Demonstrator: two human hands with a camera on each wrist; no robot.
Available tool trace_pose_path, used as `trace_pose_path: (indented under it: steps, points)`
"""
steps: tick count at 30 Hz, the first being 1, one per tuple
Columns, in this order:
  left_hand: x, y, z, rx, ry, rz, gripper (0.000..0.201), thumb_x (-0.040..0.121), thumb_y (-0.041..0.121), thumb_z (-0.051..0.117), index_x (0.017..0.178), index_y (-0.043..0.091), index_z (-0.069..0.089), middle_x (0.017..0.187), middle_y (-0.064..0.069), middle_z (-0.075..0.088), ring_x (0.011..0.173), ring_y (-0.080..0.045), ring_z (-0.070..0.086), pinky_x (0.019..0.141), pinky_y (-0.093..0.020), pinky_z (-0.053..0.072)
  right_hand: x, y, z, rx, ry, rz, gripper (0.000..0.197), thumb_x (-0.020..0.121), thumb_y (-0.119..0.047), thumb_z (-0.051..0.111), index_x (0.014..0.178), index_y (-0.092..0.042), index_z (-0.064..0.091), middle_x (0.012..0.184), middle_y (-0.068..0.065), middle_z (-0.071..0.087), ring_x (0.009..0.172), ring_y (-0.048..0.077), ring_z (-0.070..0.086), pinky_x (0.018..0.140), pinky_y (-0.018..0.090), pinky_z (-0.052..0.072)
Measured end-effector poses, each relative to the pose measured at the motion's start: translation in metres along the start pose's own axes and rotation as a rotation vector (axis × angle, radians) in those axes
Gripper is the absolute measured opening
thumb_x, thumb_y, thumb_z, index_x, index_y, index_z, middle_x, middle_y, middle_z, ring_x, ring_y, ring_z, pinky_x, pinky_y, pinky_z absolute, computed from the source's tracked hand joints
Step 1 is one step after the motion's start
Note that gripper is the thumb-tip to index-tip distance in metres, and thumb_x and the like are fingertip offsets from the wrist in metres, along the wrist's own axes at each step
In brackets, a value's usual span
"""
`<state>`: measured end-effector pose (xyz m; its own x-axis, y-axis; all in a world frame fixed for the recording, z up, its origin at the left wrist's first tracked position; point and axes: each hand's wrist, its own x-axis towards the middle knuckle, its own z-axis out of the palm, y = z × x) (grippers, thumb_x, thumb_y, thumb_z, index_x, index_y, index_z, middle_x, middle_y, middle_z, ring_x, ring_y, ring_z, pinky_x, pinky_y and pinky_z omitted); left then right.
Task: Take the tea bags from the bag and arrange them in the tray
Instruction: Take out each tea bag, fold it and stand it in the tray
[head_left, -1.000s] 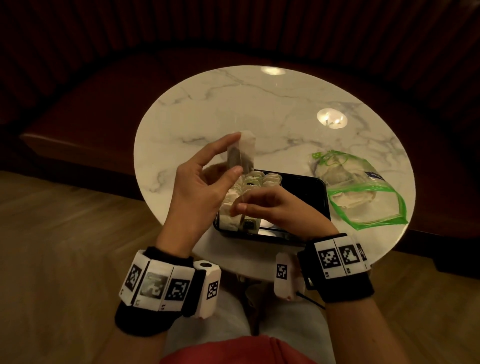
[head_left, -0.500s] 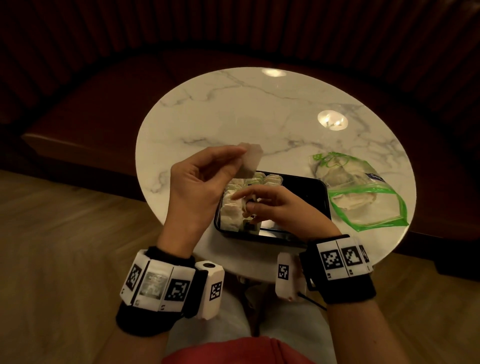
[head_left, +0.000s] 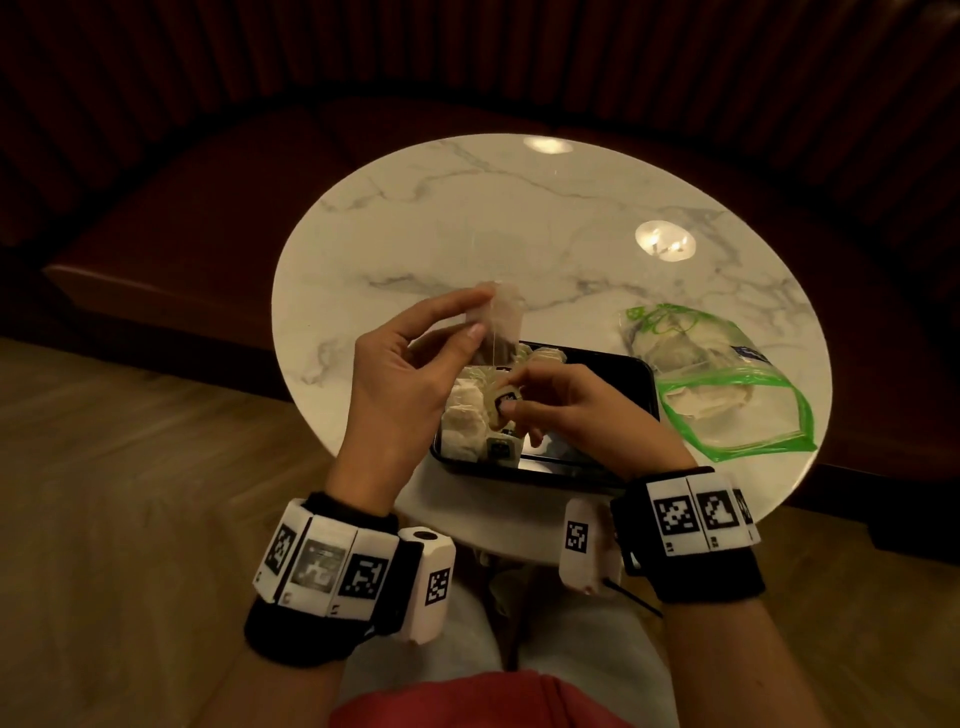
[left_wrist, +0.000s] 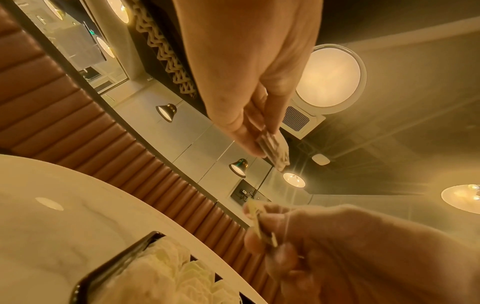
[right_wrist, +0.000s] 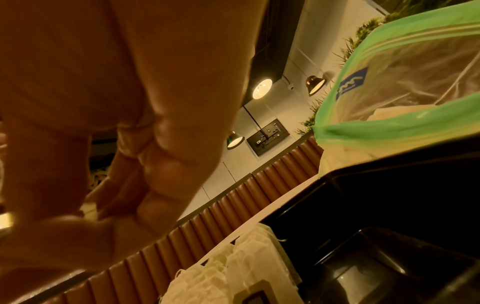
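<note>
My left hand (head_left: 470, 322) pinches a white tea bag (head_left: 501, 317) between thumb and forefinger, above the far left corner of the black tray (head_left: 623, 374). A thin string runs from it down to its paper tag (head_left: 506, 402), which my right hand (head_left: 511, 397) pinches over the tray. In the left wrist view the held tea bag (left_wrist: 274, 151) sits at the left hand's fingertips and the tag (left_wrist: 259, 222) is in the right hand below. Several tea bags (head_left: 465, 423) lie packed in the tray's left part. The clear green-edged zip bag (head_left: 722, 384) lies right of the tray with tea bags inside.
The tray sits at the near edge of a round white marble table (head_left: 519, 234). A dark red padded bench (head_left: 182, 218) curves behind the table. Wooden floor lies to the left, and my lap is just below the table's edge.
The left hand dropped with the tea bag, then lifted it again and turned it flat towards me. The right hand rose from the tray with the tag, and the string is now taut.
</note>
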<state>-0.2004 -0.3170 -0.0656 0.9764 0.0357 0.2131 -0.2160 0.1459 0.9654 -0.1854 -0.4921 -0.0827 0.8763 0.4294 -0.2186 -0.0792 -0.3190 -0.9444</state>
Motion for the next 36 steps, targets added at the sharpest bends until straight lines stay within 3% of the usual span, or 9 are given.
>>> trace_pose_path:
  steps: [6,13,17,19,23,25,29,33,36]
  points:
    - [-0.001,0.003,0.004,-0.075,0.021,-0.039,0.025,0.083,0.015,0.068,0.108,0.017,0.070,0.110,0.005,0.074,0.097,-0.018,0.072,0.085,-0.034,0.058,0.005,0.007,-0.001,-0.073,0.010,0.033,0.024,0.096,-0.009,0.057,0.119,-0.007,0.065,0.080,0.001,0.064,0.065,0.004,0.057,0.063,0.020,0.048]
    - [-0.002,0.003,0.002,-0.030,-0.139,-0.090,0.031,0.080,-0.004,0.071,0.106,0.012,0.070,0.102,0.002,0.075,0.090,-0.015,0.073,0.073,-0.023,0.058,0.006,0.003,-0.008,0.095,0.342,-0.067,0.024,0.092,-0.010,0.063,0.116,-0.009,0.063,0.091,0.022,0.069,0.075,0.020,0.063,0.068,0.030,0.052]
    - [-0.002,0.000,-0.001,0.076,-0.210,-0.148,0.028,0.079,0.001,0.073,0.102,0.018,0.073,0.096,0.006,0.076,0.086,-0.009,0.072,0.072,-0.022,0.058,0.003,-0.013,-0.013,0.124,0.530,-0.151,0.015,0.088,-0.009,0.069,0.102,-0.008,0.065,0.085,0.006,0.074,0.071,0.007,0.067,0.060,0.019,0.051]
    - [-0.002,-0.002,-0.001,0.102,-0.222,-0.174,0.028,0.080,0.002,0.074,0.103,0.017,0.073,0.093,0.002,0.076,0.081,-0.015,0.074,0.074,-0.024,0.059,0.001,-0.020,-0.014,0.120,0.567,-0.221,0.012,0.086,-0.007,0.070,0.097,-0.012,0.068,0.089,0.003,0.075,0.077,0.008,0.070,0.060,0.015,0.049]
    - [-0.003,-0.002,0.000,0.105,-0.198,-0.207,0.028,0.083,0.005,0.073,0.109,0.013,0.073,0.089,-0.003,0.077,0.079,-0.021,0.075,0.082,-0.036,0.060,-0.006,-0.030,-0.014,0.108,0.504,-0.339,0.014,0.084,-0.001,0.070,0.094,-0.010,0.072,0.093,0.006,0.075,0.088,0.018,0.071,0.072,0.020,0.052]
    - [-0.002,-0.002,0.001,0.085,-0.156,-0.207,0.026,0.083,0.006,0.073,0.107,0.013,0.073,0.090,-0.004,0.077,0.081,-0.020,0.075,0.082,-0.039,0.060,-0.009,-0.031,-0.014,0.101,0.442,-0.357,0.017,0.082,0.003,0.069,0.096,-0.007,0.073,0.091,0.003,0.075,0.088,0.013,0.071,0.077,0.020,0.053]
    - [0.000,-0.003,0.001,-0.014,-0.083,-0.223,0.025,0.084,-0.001,0.068,0.108,0.005,0.071,0.089,-0.010,0.076,0.079,-0.025,0.075,0.076,-0.029,0.059,-0.011,-0.030,-0.014,0.024,0.366,-0.383,0.024,0.079,0.007,0.070,0.101,0.000,0.072,0.097,0.008,0.071,0.090,0.006,0.068,0.079,0.015,0.050]
    - [0.000,-0.005,0.002,-0.052,-0.045,-0.227,0.025,0.086,-0.001,0.067,0.111,0.002,0.070,0.092,-0.012,0.076,0.079,-0.028,0.074,0.077,-0.031,0.060,-0.012,-0.028,-0.015,0.060,0.308,-0.309,0.022,0.078,-0.015,0.072,0.097,-0.005,0.075,0.101,0.004,0.071,0.099,0.015,0.067,0.085,0.025,0.054]
    - [0.000,-0.005,0.003,-0.061,-0.024,-0.222,0.025,0.087,0.003,0.068,0.111,0.003,0.070,0.093,-0.011,0.076,0.082,-0.027,0.074,0.078,-0.031,0.059,-0.011,-0.027,-0.014,0.041,0.338,-0.308,0.017,0.083,-0.012,0.071,0.097,-0.003,0.075,0.102,0.006,0.072,0.098,0.016,0.068,0.087,0.027,0.054]
